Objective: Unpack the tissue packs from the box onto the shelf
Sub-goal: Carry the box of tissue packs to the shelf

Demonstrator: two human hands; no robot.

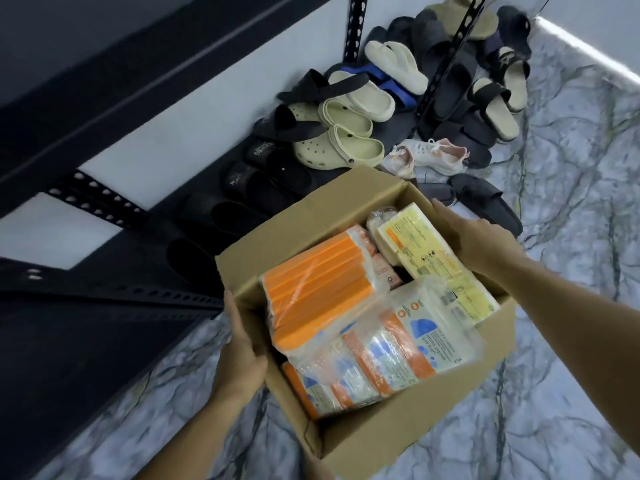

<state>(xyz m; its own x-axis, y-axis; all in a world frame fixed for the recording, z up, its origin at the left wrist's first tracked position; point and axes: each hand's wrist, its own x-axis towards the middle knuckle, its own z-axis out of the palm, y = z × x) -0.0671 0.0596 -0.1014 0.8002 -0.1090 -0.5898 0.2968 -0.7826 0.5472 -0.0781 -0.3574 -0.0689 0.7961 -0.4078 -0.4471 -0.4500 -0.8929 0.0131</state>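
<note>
An open cardboard box [408,407] sits between my hands above the marble floor. Inside lie an orange tissue bundle [318,282], a clear-wrapped pack of pocket tissues [391,348] with orange and blue print, and a yellow pack [433,261] along the right side. My left hand [242,355] grips the box's left wall, thumb inside the rim. My right hand [474,237] holds the right rim by the yellow pack. The black metal shelf [104,299] stands at the left.
Several sandals, slippers and clogs [346,140] crowd the floor under and beside the shelf's far end. Slotted black uprights [446,60] rise among them. Marble-patterned floor [571,168] spreads to the right, with a white wall behind.
</note>
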